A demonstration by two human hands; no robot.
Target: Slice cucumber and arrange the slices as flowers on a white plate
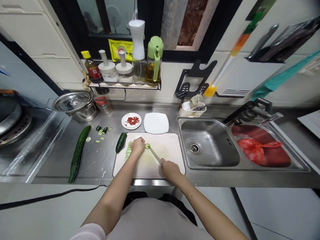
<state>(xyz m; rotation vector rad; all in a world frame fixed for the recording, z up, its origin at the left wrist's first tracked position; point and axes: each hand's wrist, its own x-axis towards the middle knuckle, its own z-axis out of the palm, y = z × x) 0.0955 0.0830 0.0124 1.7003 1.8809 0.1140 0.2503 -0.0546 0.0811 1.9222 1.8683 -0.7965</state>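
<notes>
A white cutting board [167, 152] lies on the steel counter in front of me. My left hand [137, 146] is curled over a piece of cucumber on the board, beside a row of cucumber slices [127, 153]. One slice [147, 146] lies just right of its fingers. My right hand [170, 170] grips the handle of a knife [154, 155] whose blade points up-left toward that slice. A cucumber half [120, 142] rests at the board's left edge. A whole cucumber [77, 153] lies farther left on the counter.
Cucumber ends and scraps [101, 132] lie on the counter. A small plate of chopped red chili [131, 120] and an empty white plate [156, 123] sit behind the board. Double sink [209, 146] at right, with a red bag [254, 149]. Pot [74, 104] and stove at left.
</notes>
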